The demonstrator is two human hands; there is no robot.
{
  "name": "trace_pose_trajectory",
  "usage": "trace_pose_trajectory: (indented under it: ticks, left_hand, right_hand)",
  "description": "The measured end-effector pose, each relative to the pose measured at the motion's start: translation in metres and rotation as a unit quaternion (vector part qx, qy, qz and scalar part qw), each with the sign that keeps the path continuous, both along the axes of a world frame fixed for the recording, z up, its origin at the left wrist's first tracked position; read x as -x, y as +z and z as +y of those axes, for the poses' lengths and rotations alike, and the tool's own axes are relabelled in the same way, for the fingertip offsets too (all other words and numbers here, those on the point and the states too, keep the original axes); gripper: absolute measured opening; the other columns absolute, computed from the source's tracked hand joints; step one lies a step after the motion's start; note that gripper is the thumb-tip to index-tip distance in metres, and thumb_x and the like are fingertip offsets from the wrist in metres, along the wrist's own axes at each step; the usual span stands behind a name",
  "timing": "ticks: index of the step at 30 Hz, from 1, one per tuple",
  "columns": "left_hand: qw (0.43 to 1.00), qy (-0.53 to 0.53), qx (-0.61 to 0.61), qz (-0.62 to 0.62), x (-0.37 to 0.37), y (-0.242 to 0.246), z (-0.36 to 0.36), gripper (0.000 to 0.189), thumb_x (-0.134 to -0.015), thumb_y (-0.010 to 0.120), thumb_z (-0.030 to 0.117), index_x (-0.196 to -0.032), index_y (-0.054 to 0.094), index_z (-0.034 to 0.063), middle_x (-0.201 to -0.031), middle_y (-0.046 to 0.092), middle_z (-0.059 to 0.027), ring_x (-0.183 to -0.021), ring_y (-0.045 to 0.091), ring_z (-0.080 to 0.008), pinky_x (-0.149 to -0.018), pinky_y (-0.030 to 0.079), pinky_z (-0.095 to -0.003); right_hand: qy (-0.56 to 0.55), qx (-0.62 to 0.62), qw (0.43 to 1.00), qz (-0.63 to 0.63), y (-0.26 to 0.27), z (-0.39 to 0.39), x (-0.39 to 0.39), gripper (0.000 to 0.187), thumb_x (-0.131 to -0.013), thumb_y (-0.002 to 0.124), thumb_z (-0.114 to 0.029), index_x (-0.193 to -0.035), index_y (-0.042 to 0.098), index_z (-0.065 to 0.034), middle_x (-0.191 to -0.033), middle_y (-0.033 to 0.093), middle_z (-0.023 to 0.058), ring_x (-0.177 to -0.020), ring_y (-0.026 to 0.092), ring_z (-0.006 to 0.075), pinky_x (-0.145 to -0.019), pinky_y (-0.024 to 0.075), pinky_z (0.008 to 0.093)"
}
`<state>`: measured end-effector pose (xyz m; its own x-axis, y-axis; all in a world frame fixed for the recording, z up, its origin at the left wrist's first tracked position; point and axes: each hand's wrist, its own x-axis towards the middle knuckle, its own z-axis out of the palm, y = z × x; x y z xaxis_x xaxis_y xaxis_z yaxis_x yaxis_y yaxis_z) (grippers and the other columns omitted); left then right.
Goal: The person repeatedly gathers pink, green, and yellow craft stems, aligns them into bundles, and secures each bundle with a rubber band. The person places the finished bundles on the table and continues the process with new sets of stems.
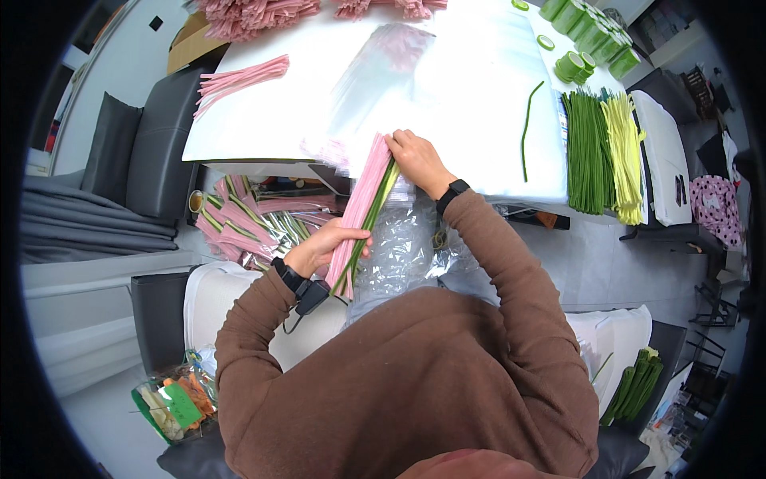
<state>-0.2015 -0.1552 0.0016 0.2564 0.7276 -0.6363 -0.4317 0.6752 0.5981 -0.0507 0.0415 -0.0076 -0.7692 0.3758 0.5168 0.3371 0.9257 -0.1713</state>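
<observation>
A bundle of pink chenille stems (361,197) slants over the table's front edge, with green stems (379,200) and a few yellow ones (391,175) along its right side. My left hand (328,244) is wrapped around its lower part, thumb across the front. At the upper end, the fingers of my right hand (419,158) pinch the tips; the fingertips are partly hidden. Beyond the bundle lies a stack of clear plastic sleeves (374,78) on the white table (473,90). More clear plastic (398,239) hangs below the edge, in front of my lap.
Loose pink stems (245,81) lie left on the table. A single green stem (526,132) rests right, near green (586,149) and yellow stem bundles (625,155). Green tape rolls (589,36) stand at the far right. Wrapped pink-and-green bundles (251,221) sit below the table's left front.
</observation>
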Motion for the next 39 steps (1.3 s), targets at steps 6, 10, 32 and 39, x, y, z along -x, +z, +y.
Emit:
trace_pose_trajectory:
  ticks: [6, 10, 32, 39]
  left_hand:
    - [0.993, 0.012, -0.07, -0.099, -0.024, 0.025, 0.017, 0.016, -0.086, 0.058, 0.008, -0.097, 0.054, -0.0025, -0.079, 0.062, -0.0114, -0.063, 0.063, -0.0185, -0.062, 0.054, -0.0334]
    - [0.981, -0.014, -0.067, -0.183, -0.061, 0.033, 0.043, 0.015, -0.087, 0.057, 0.009, -0.097, 0.053, -0.0016, -0.08, 0.06, -0.0101, -0.064, 0.062, -0.018, -0.064, 0.053, -0.0335]
    - [0.986, 0.053, 0.031, -0.153, -0.177, -0.03, 0.09, 0.023, -0.086, 0.061, 0.017, -0.101, 0.058, -0.0008, -0.088, 0.064, -0.0127, -0.075, 0.064, -0.0213, -0.066, 0.055, -0.0348]
    - [0.98, -0.001, 0.015, -0.198, -0.172, -0.038, 0.094, 0.024, -0.089, 0.056, 0.021, -0.098, 0.059, -0.001, -0.088, 0.064, -0.0149, -0.074, 0.064, -0.0243, -0.069, 0.054, -0.0378]
  right_hand:
    - [0.053, -0.038, 0.998, 0.008, 0.044, 0.001, -0.025, 0.02, -0.071, 0.054, -0.003, -0.09, 0.057, 0.0019, -0.082, 0.052, 0.0079, -0.077, 0.055, 0.0223, -0.067, 0.0496, 0.0311]
    - [0.076, -0.048, 0.995, -0.031, 0.075, 0.01, -0.074, 0.024, -0.071, 0.054, -0.003, -0.094, 0.058, 0.0022, -0.085, 0.053, 0.009, -0.082, 0.057, 0.0232, -0.07, 0.0492, 0.0318]
    - [-0.182, 0.705, 0.648, 0.225, -0.012, -0.104, -0.188, 0.027, -0.087, 0.063, -0.024, -0.095, 0.06, 0.0012, -0.075, 0.062, 0.0013, -0.064, 0.055, 0.0068, -0.059, 0.0445, 0.0202]
    - [-0.151, 0.792, 0.544, 0.232, -0.004, -0.105, -0.199, 0.022, -0.083, 0.068, -0.024, -0.086, 0.061, -0.0032, -0.062, 0.054, -0.0018, -0.05, 0.047, 0.0042, -0.042, 0.0371, 0.0186]
